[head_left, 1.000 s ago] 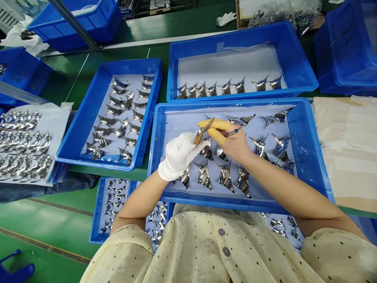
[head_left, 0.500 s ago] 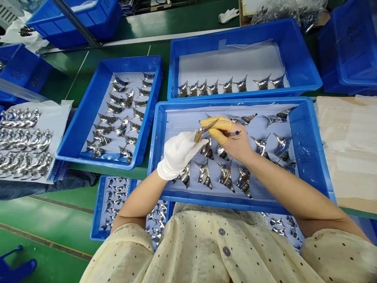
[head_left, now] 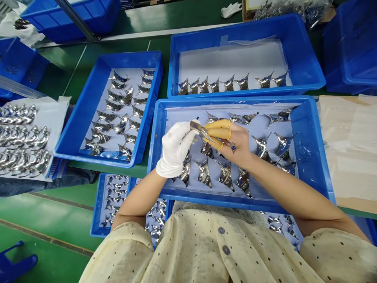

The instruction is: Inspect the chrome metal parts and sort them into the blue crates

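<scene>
Left hand [head_left: 174, 149], white-gloved, closes on one end of a polished metal piece [head_left: 200, 129]. Right hand [head_left: 237, 145], yellow finger cots [head_left: 217, 133] on its fingers, pinches the other end, a small blue-tipped tool [head_left: 233, 147] tucked against it. Piece sits above a blue plastic tray [head_left: 235, 101] holding matching pieces [head_left: 226, 175].

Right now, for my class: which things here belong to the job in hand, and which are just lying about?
Job in hand: gloved left hand, right hand with yellow finger cots, polished metal piece between them, blue tray of matching pieces.
Lying about: loose white glove, blue crates, tan paper sheet.
</scene>
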The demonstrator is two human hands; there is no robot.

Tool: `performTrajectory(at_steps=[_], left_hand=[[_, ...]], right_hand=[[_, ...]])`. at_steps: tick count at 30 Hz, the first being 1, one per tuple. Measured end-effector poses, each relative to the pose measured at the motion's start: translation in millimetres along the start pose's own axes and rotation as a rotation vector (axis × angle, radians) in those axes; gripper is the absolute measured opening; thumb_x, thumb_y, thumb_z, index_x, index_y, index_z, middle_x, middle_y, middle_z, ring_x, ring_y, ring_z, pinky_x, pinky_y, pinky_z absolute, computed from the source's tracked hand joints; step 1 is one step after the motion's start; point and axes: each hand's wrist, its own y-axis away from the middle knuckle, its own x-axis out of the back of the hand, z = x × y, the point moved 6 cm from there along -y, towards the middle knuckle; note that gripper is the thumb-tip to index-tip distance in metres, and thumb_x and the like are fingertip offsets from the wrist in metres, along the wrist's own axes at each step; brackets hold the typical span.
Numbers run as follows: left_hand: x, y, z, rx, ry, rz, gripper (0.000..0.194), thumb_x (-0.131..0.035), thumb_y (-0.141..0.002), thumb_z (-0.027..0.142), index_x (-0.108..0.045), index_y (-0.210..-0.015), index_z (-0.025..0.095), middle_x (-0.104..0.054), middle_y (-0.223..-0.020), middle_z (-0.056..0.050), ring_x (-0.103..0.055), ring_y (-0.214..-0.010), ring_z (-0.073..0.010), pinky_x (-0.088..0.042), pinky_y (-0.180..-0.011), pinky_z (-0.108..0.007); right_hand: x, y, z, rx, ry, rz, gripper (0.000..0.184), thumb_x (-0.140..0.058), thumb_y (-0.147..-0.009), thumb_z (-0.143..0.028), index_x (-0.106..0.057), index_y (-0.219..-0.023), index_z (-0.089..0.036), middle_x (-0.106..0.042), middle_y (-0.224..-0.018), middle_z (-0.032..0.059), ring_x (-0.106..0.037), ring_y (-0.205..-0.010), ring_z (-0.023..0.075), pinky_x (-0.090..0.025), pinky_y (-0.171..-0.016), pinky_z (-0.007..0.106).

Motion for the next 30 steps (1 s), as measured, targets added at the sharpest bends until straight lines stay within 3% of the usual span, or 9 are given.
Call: performTrajectory(at_steps=[9, 15, 21, 27, 30], left_hand=[[4.5, -5.1, 12.0, -0.122, -0.083, 0.038, 0.022, -0.065, -0.102, 0.026, -0.073, -0.123, 0.023, -0.081, -0.106, -0.004, -0.076, -0.088, -0.0131, -0.063, -0.08, -0.025], [7.1, -5.5, 20.8, -0.199, -0.123, 0.098, 0.03, -0.062, -0.104, 0.026, -0.069, -0.133, 0.027, -0.079, -0.097, -0.001, -0.073, -0.087, -0.0129, -0.06, -0.08, -0.026], [7.7, -5.3, 23.3, -0.198, -0.248, 0.086, 0.028, -0.06, -0.106, 0.032, -0.071, -0.13, 0.024, -0.078, -0.096, -0.002, -0.071, -0.084, -0.0134, -0.059, -0.078, -0.026], [9.4, -5.7, 24.0, -0.21, -0.117, 0.1, 0.035, -0.067, -0.101, 0.022, -0.069, -0.135, 0.028, -0.079, -0.099, -0.001, -0.072, -0.087, -0.0131, -0.06, -0.08, -0.024], [7.3, -4.6, 18.1, -0.151, -0.133, 0.072, 0.029, -0.064, -0.103, 0.029, -0.072, -0.131, 0.029, -0.079, -0.098, -0.002, -0.073, -0.088, -0.0148, -0.061, -0.083, -0.028]], right_hand=[[-1.6, 1.1, 8.5, -0.064, -0.028, -0.02, 0.017, -0.079, -0.091, -0.024, -0.083, -0.106, -0.029, -0.082, -0.105, 0.0042, -0.077, -0.091, 0.0167, -0.064, -0.076, 0.032], [-2.3, -1.7, 4.1, -0.025, -0.122, 0.013, 0.03, -0.079, -0.089, -0.013, -0.083, -0.111, -0.032, -0.082, -0.101, 0.0009, -0.077, -0.088, 0.0131, -0.062, -0.075, 0.026], [-3.2, 0.5, 7.7, -0.088, -0.071, 0.009, 0.016, -0.08, -0.09, -0.023, -0.083, -0.104, -0.029, -0.082, -0.098, 0.001, -0.074, -0.078, 0.0126, -0.059, -0.067, 0.025], [-2.5, 0.7, 7.8, -0.097, -0.085, 0.016, 0.016, -0.081, -0.09, -0.024, -0.083, -0.104, -0.03, -0.081, -0.098, 0.0017, -0.074, -0.081, 0.0143, -0.06, -0.071, 0.029], [-2.1, -0.5, 6.5, -0.098, -0.081, 0.009, 0.013, -0.08, -0.089, -0.025, -0.084, -0.101, -0.029, -0.081, -0.097, 0.0027, -0.074, -0.081, 0.015, -0.061, -0.072, 0.03]])
